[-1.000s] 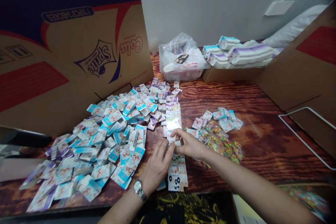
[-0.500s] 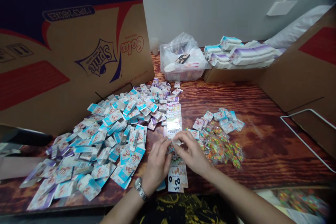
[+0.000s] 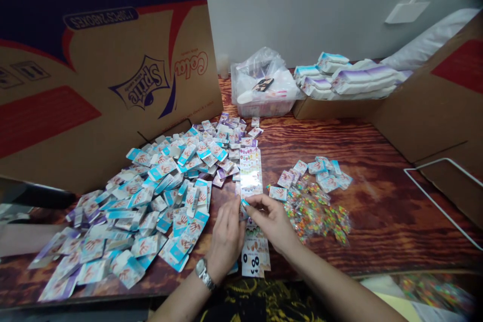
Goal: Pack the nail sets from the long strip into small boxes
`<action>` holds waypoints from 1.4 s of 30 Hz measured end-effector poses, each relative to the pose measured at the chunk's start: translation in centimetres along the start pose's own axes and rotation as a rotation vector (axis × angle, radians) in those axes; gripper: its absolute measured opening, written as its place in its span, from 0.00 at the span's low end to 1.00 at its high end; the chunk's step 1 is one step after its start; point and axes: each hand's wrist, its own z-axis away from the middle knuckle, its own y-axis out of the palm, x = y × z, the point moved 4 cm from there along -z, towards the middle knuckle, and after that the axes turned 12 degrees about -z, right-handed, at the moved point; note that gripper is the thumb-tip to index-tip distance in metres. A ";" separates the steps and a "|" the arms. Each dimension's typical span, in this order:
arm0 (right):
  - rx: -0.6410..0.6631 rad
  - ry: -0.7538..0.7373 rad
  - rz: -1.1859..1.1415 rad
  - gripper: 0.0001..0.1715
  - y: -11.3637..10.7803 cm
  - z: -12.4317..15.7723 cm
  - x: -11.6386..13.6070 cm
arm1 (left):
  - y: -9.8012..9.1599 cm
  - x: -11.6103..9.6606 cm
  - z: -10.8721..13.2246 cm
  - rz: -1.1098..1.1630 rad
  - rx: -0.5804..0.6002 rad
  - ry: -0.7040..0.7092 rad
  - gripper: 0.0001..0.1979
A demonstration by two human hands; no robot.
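Reference: I took clock positions from the hands, with 12 o'clock pointing away from the wearer across the wood-grain desk (image 3: 377,196).

Item in hand: A small teal-edged packet (image 3: 245,203) sat between the hands, just over the long printed card strip (image 3: 251,176).

Long axis: The strip ran from about 12 to 6 o'clock, and the hands covered its middle. The packet lay at 9 o'clock from the right grip and 1 o'clock from the left grip.

Right grip: The right grip (image 3: 270,221) was clenched on the packet's edge between thumb and forefinger. It was the nearer of the two.

Left grip: The left grip (image 3: 226,241), with a metal wristwatch (image 3: 203,274) on its wrist, curled against the strip's edge. I could not tell whether it was clenched on anything.

Loose stock: A large spread of white-and-teal packets (image 3: 151,206) covered the desk from 9 to 11 o'clock. A smaller group of the same packets (image 3: 320,173) lay at 2 o'clock, beside clear sachets of multicoloured pieces (image 3: 315,216) at 3 o'clock.

Containers: At 12 o'clock, a clear plastic tub (image 3: 266,109) held a crumpled plastic bag (image 3: 260,63) and white items. At 1 o'clock, a cardboard tray (image 3: 332,109) carried wrapped white-and-purple bundles (image 3: 362,80).

Surroundings: A flattened Sprite carton panel (image 3: 139,83) stood at 10 o'clock.
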 end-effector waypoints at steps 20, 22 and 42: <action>-0.241 -0.184 0.497 0.19 -8.7 -4.6 -1.6 | 1.0 0.2 -0.5 0.075 0.142 0.040 0.33; -0.321 -0.181 0.578 0.21 -12.5 -6.8 -1.7 | 1.7 0.5 0.2 0.025 0.179 0.066 0.28; 0.357 -0.486 1.016 0.13 -3.7 -4.7 -3.0 | 2.4 0.1 0.9 0.491 0.397 -0.238 0.15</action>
